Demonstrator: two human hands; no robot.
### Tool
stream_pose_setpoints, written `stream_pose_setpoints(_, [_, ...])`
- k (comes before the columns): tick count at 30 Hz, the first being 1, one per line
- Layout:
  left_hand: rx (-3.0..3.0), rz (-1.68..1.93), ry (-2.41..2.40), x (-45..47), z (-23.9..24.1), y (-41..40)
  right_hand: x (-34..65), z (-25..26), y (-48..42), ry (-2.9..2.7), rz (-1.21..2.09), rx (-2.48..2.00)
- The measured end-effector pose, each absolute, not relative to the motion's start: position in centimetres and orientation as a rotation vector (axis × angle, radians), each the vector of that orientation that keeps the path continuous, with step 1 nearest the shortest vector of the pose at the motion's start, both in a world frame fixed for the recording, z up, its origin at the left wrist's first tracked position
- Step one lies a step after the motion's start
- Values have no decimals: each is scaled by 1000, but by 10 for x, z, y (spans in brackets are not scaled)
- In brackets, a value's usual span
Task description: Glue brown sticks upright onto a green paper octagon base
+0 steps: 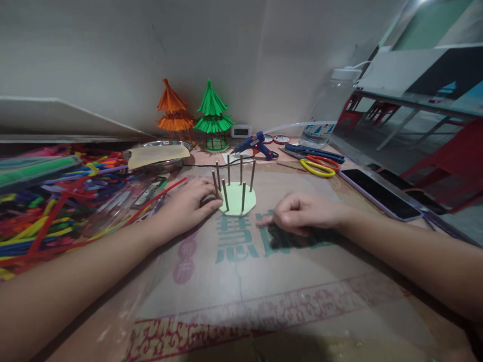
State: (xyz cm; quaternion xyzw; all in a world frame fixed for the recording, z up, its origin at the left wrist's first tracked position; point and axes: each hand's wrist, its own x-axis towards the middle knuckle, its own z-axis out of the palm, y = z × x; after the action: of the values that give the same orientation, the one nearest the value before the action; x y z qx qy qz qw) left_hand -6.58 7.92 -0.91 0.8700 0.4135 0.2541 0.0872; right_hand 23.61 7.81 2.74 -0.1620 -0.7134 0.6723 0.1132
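Observation:
On the work surface stands a light green, many-sided base [236, 200] with several thin brown sticks [243, 197] rising upright or slightly tilted around its rim. My left hand [198, 198] is at the base's left edge, thumb and fingers closed on it beside the left-hand sticks. To the right of the base and apart from it, my right hand [302, 213] hovers low over the printed sheet. Its index finger points left and the other fingers curl in; nothing shows in it.
Orange [173, 110] and green [213, 113] pagoda models stand behind, near a glue gun [254, 146] and a metal bowl [166, 163]. Colourful pipe cleaners [49, 211] pile up left. Yellow-and-red-handled tools [319, 168], a phone [379, 193] and a large bottle [326, 108] are right.

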Motion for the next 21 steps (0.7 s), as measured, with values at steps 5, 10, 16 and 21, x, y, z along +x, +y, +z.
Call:
stream_pose_setpoints(5, [2582, 744, 1239, -66, -10, 79, 241, 39, 81, -2059, 2118, -536])
stream_pose_setpoints(10, [2546, 775, 1234, -65, -9, 78, 242, 45, 84, -2328, 2145, -771])
stream_pose_setpoints(16, [2545, 826, 1200, -63, -9, 77, 255, 47, 117, -2407, 896, -1251])
stream_pose_setpoints(21, [2538, 828, 1207, -61, -8, 75, 284, 36, 154, -2366, 4, -1609])
